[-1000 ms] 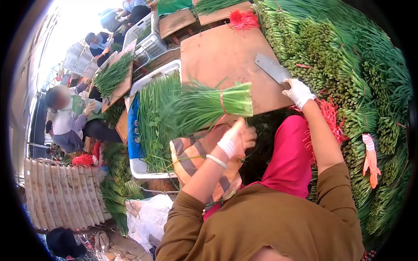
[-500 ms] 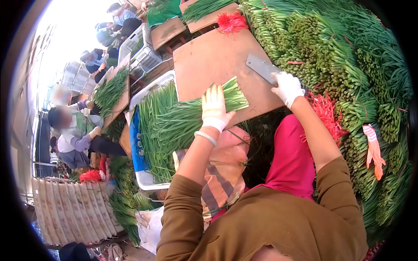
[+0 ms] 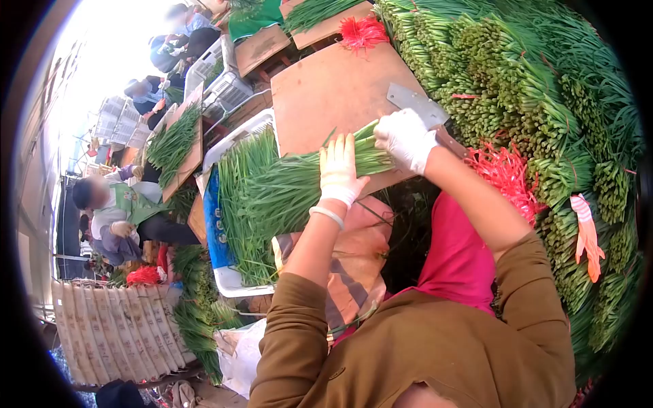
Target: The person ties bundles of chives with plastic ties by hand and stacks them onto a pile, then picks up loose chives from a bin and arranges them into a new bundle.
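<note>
A bunch of garlic chives (image 3: 272, 187) lies across the near edge of a brown board (image 3: 326, 88), its leaves trailing over a white crate. My left hand (image 3: 340, 170), in a white glove, rests flat on the bunch with fingers stretched. At the cut end, my gloved right hand (image 3: 405, 141) has its fingers closed around the stem tips; the fingertips are partly hidden. Just beyond that hand a cleaver (image 3: 416, 105) lies on the board, its wooden handle toward the red ties (image 3: 507, 180).
Stacked chive bundles (image 3: 490, 88) fill the right side, with an orange-pink glove (image 3: 586, 234) lying on them. More red ties (image 3: 362, 32) sit at the board's far edge. The white crate (image 3: 231, 289) stands to the left. Several co-workers sit farther left, one in a green vest (image 3: 129, 197).
My right hand has let go of the cleaver, leaving it on the board, and moved left onto the stem ends. My left hand stays on the bunch.
</note>
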`<action>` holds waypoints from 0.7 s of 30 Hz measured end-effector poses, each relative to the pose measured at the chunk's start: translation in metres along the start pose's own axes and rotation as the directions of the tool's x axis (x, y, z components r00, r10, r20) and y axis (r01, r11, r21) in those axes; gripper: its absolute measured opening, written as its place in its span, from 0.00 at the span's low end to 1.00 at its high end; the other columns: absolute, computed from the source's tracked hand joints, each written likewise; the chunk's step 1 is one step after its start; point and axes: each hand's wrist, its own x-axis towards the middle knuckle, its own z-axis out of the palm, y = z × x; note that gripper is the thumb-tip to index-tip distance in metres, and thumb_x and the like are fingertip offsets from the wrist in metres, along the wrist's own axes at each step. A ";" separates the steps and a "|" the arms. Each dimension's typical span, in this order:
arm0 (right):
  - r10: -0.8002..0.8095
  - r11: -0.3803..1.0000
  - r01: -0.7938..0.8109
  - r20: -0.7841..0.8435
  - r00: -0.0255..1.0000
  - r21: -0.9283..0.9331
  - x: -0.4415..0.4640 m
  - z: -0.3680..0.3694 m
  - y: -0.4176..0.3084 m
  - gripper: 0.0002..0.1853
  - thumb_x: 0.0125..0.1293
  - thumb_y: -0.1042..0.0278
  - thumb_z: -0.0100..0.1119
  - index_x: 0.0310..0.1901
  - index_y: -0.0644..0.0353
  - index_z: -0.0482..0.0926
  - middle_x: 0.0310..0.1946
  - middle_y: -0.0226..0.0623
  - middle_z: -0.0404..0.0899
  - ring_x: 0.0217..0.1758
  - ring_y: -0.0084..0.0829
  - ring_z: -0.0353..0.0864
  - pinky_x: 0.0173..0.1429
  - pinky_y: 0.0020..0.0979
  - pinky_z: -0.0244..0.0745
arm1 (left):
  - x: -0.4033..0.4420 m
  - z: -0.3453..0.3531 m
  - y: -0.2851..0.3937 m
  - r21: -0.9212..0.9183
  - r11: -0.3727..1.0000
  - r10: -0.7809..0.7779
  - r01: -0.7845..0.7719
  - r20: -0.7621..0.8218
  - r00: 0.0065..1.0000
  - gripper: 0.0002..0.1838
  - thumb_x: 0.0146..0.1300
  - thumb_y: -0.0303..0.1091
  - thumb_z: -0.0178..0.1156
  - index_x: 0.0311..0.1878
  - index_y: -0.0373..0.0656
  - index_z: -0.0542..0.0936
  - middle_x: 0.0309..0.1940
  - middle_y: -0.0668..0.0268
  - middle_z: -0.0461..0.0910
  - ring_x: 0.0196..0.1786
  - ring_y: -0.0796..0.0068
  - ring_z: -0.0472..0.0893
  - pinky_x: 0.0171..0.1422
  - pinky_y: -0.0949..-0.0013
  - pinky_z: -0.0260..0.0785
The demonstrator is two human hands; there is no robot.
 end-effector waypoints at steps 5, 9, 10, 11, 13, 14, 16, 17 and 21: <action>-0.002 0.979 -0.007 -0.042 0.999 -0.205 -0.018 -0.071 0.044 0.06 0.54 0.61 0.60 0.28 0.52 0.82 0.29 0.42 0.81 0.34 0.44 0.82 0.39 0.42 0.76 | -0.001 0.002 -0.005 -0.052 0.999 0.010 -0.011 -0.023 1.000 0.60 0.37 0.49 0.76 0.72 0.40 0.52 0.69 0.55 0.58 0.71 0.55 0.58 0.75 0.47 0.45; 0.246 0.920 -0.307 -0.250 0.936 -0.245 -0.063 -0.166 0.059 0.08 0.55 0.62 0.59 0.28 0.58 0.78 0.28 0.46 0.79 0.34 0.47 0.80 0.41 0.43 0.74 | 0.001 0.001 -0.010 -0.076 0.997 -0.001 0.001 0.005 1.000 0.60 0.37 0.49 0.75 0.72 0.41 0.53 0.69 0.57 0.59 0.71 0.56 0.58 0.75 0.47 0.45; 0.356 0.868 -0.441 -0.330 0.874 -0.231 -0.078 -0.191 0.054 0.08 0.58 0.64 0.57 0.30 0.59 0.77 0.28 0.46 0.77 0.34 0.45 0.79 0.42 0.41 0.74 | 0.002 0.000 -0.011 -0.080 0.997 -0.004 0.005 0.013 1.000 0.60 0.37 0.49 0.75 0.72 0.41 0.53 0.69 0.57 0.59 0.71 0.56 0.58 0.75 0.47 0.45; 0.492 0.823 -0.564 -0.413 0.767 -0.067 -0.094 -0.210 0.049 0.08 0.61 0.65 0.56 0.31 0.61 0.76 0.27 0.45 0.75 0.30 0.42 0.76 0.39 0.39 0.71 | 0.003 0.001 -0.012 -0.085 0.996 -0.007 0.008 0.013 1.000 0.59 0.37 0.49 0.75 0.72 0.42 0.53 0.69 0.57 0.58 0.71 0.56 0.58 0.76 0.47 0.45; 0.484 0.798 -0.585 -0.425 0.765 -0.146 -0.127 -0.240 0.050 0.10 0.62 0.68 0.57 0.29 0.65 0.71 0.23 0.42 0.70 0.26 0.32 0.69 0.34 0.35 0.66 | 0.004 0.002 -0.015 -0.090 0.996 -0.019 0.020 0.013 1.000 0.59 0.38 0.50 0.75 0.72 0.42 0.53 0.69 0.58 0.58 0.71 0.57 0.58 0.76 0.47 0.45; 0.481 0.855 -0.518 -0.385 0.788 0.008 -0.139 -0.241 0.033 0.08 0.60 0.72 0.57 0.28 0.65 0.71 0.22 0.40 0.70 0.26 0.26 0.69 0.33 0.31 0.65 | 0.005 0.001 -0.015 -0.089 0.996 -0.023 0.025 0.022 0.999 0.59 0.38 0.50 0.75 0.72 0.42 0.53 0.69 0.58 0.58 0.71 0.57 0.58 0.76 0.47 0.45; 0.365 0.899 -0.333 -0.067 0.929 0.286 -0.156 -0.218 -0.004 0.04 0.57 0.71 0.61 0.28 0.61 0.78 0.23 0.37 0.75 0.27 0.28 0.73 0.36 0.28 0.71 | 0.007 0.000 -0.015 -0.088 0.996 -0.025 0.028 0.041 0.999 0.59 0.38 0.50 0.74 0.72 0.42 0.53 0.69 0.58 0.58 0.71 0.57 0.58 0.76 0.47 0.44; 0.191 0.954 -0.237 0.238 0.952 0.184 -0.157 -0.207 -0.024 0.08 0.57 0.62 0.62 0.30 0.58 0.80 0.25 0.39 0.78 0.29 0.35 0.78 0.38 0.33 0.74 | 0.008 0.000 -0.014 -0.085 0.996 -0.032 0.035 0.041 0.999 0.58 0.39 0.50 0.74 0.72 0.42 0.53 0.69 0.58 0.58 0.71 0.57 0.57 0.76 0.47 0.44; -0.001 0.950 -0.117 0.377 0.926 0.289 -0.130 -0.125 -0.030 0.15 0.58 0.51 0.61 0.34 0.55 0.81 0.31 0.43 0.80 0.36 0.44 0.81 0.42 0.40 0.76 | 0.004 0.001 -0.010 -0.069 0.997 -0.038 0.039 0.026 0.999 0.57 0.40 0.50 0.74 0.72 0.43 0.54 0.69 0.58 0.58 0.71 0.57 0.57 0.76 0.48 0.43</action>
